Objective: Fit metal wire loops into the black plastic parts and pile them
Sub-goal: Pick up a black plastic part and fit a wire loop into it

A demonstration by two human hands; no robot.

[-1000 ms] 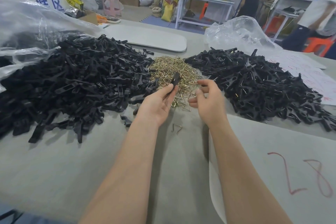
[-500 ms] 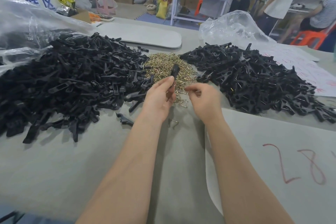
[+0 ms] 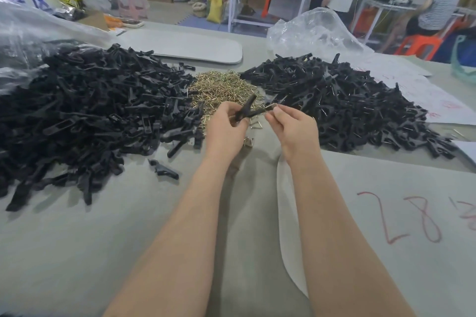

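My left hand [image 3: 226, 126] grips a black plastic part [image 3: 247, 108] that points up and to the right. My right hand [image 3: 291, 123] pinches a metal wire loop [image 3: 271, 106] right at the tip of that part. Behind both hands lies a heap of brass-coloured wire loops [image 3: 224, 89]. A large pile of black plastic parts [image 3: 90, 110] spreads over the left of the table. On the right sits a second pile of black parts [image 3: 342, 100] with wire glinting in them.
Loose black parts [image 3: 163, 169] and stray wire loops [image 3: 248, 141] lie near my left wrist. A grey board with red numbers [image 3: 401, 216] covers the near right. Clear plastic bags [image 3: 309, 31] sit at the back, with people and shelving beyond the table.
My right hand has lifted off the loop heap with a wire loop and brought it to the tip of the black part. My left hand has tilted that part towards the right.
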